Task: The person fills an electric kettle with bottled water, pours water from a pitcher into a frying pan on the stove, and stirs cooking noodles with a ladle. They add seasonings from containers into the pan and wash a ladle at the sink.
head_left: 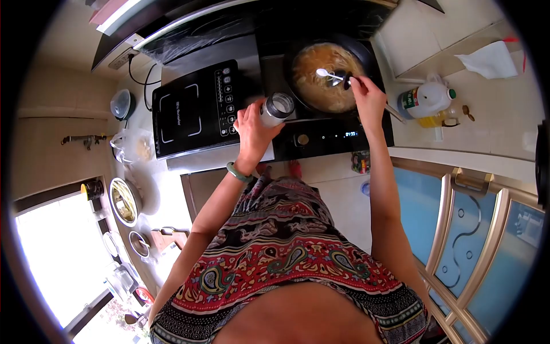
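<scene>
My left hand (253, 131) is wrapped round a glass jar (277, 109) with its mouth uncovered and pale contents inside, held near the hob's front edge. Over the wok (362, 53), my right hand (369, 98) pinches a small spoon (329, 74) whose bowl looks white. Dark and clear parts, possibly a jar lid joined to the spoon, show by the fingertips. Brownish broth with pale strands (318, 59) fills the wok below the spoon. The wok handle (395, 113) points out to the right, beneath my right wrist.
Left of the wok lies a black induction cooker (189, 109). To the right stand a large labelled bottle (425, 100) and a yellow oil bottle (438, 120). A bowl of cut food (124, 202) and a cutting board (168, 237) are on the left counter.
</scene>
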Available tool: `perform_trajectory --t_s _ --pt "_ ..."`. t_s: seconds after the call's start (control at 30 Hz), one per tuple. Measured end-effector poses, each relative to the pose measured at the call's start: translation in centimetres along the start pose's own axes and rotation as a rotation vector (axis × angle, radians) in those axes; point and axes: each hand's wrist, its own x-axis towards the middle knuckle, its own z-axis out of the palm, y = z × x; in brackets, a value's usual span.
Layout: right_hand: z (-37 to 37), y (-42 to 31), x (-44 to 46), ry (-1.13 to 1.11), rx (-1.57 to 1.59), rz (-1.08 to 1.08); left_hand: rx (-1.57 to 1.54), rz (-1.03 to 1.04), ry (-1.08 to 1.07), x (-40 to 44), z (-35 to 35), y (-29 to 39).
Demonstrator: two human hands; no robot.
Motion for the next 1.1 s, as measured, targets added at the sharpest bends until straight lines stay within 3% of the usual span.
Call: perform_trajectory --t_s 0.03,0.1,0.17,0.23,0.3,0.4,0.63,0.87,0.93,1.1 --pt "0.7 0.7 0.6 -0.004 0.001 -0.001 0.005 -0.016 -0.004 0.0 -0.2 0.1" --pt "2.1 2.1 1.2 -0.051 -0.127 -0.359 0.009 -0.032 -0.007 0.0 -0.3 0.0" --pt "2.4 2.2 1.3 -0.017 -0.225 -0.467 0.012 -0.019 0.01 0.1 -0.1 -0.5" --pt "1.7 1.3 0.8 -0.01 -0.096 -0.247 0.016 -0.016 0.004 0.3 -0.1 -0.9" --pt "0.2 -1.4 0.0 -0.008 -0.05 -0.186 0.022 -0.014 -0.002 0.5 -0.1 -1.1" --pt "-1.3 -4.6 -2.2 -0.085 0.376 0.124 0.042 0.013 -0.009 0.9 0.4 -0.9" --pt "-1.0 -6.9 -5.2 -0.175 0.187 -0.037 0.024 0.149 0.001 0.6 1.8 2.0" --pt "-1.9 -4.6 -5.5 -0.171 0.477 0.358 -0.01 0.162 -0.033 0.5 2.2 2.3" --pt "-1.6 -4.3 -5.6 -0.15 0.353 0.14 0.002 0.157 -0.045 0.5 2.2 2.5" --pt "-0.3 -5.0 -5.5 -0.191 0.279 0.048 0.02 0.223 -0.019 0.9 2.3 2.4"
